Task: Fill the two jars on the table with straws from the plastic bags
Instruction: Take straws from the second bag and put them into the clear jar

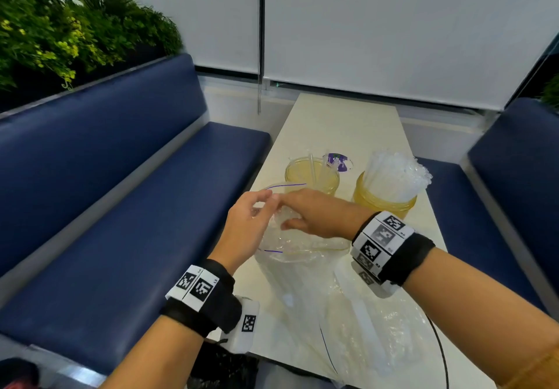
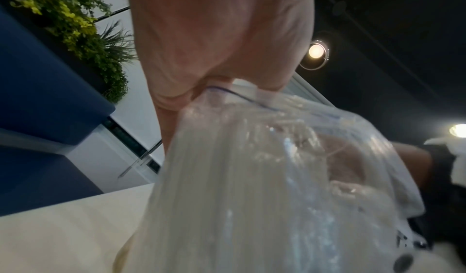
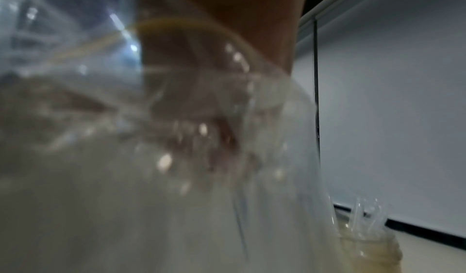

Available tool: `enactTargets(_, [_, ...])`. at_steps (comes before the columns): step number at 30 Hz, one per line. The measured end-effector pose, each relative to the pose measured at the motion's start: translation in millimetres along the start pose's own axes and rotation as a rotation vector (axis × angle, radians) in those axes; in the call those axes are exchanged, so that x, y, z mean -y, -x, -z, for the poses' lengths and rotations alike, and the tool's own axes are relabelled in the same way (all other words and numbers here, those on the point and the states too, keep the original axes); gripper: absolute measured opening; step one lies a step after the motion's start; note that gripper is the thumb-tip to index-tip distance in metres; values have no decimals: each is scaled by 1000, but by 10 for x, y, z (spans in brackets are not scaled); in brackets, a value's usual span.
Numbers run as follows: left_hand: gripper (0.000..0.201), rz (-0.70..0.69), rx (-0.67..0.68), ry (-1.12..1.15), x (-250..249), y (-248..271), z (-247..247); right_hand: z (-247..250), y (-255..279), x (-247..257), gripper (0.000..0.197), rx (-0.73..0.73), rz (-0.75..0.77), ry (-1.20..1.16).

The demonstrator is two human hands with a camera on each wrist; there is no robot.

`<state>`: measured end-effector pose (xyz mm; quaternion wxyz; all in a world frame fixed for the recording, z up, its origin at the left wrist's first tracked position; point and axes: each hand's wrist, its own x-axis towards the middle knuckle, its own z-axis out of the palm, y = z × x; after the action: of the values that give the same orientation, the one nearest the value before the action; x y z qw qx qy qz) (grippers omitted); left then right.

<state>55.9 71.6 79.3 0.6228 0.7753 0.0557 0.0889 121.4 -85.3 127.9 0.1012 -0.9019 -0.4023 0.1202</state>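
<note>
Two yellowish jars stand on the white table [image 1: 341,122]. The left jar [image 1: 311,178] holds a few straws; the right jar [image 1: 384,198] is packed with clear straws [image 1: 396,174]. In front of them my left hand [image 1: 251,225] pinches the rim of a clear zip bag [image 1: 290,246] and holds it up with its mouth open. My right hand [image 1: 314,216] reaches into that mouth. Close up, the left fingers [image 2: 214,38] pinch the purple-lined bag [image 2: 252,177] of straws. The right hand [image 3: 201,97] is blurred behind plastic, and its grip is unclear.
A second clear bag [image 1: 348,313] lies flat on the near end of the table. A lid with a purple label [image 1: 337,160] lies behind the left jar. Blue benches [image 1: 121,207] flank the table on both sides. A black cable [image 1: 438,343] runs along the right edge.
</note>
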Motion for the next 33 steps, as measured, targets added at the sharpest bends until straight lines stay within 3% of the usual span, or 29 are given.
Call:
enactTargets(3, [79, -26, 63, -63, -66, 76, 29, 186, 17, 38, 28, -109, -37, -10])
enactTargets(6, [88, -31, 62, -274, -90, 68, -7, 346, 33, 99, 28, -188, -60, -13])
enactTargets(11, [85, -61, -5, -430, -147, -9, -159, 472, 53, 278, 31, -248, -54, -49])
enactTargets(16, [50, -175, -56, -186, -218, -69, -298, 498, 77, 348, 31, -301, -3, -85])
enactTargets(20, [42, -193, -38, -84, -208, -86, -326, 427, 103, 308, 30, -371, 49, -203])
enactTargets(23, [42, -205, -20, -16, -208, -118, -333, 359, 96, 304, 29, -487, 60, -429])
enactTargets(29, [28, -54, -65, 16, -148, -188, -329, 416, 149, 280, 50, -475, -54, -929])
enactTargets(31, [30, -14, -76, 47, -130, -198, -326, 453, 161, 250, 53, -504, -43, -962])
enactTargets(33, [24, -12, -84, 67, -131, -198, -321, 472, 157, 212, 57, -587, -40, -839])
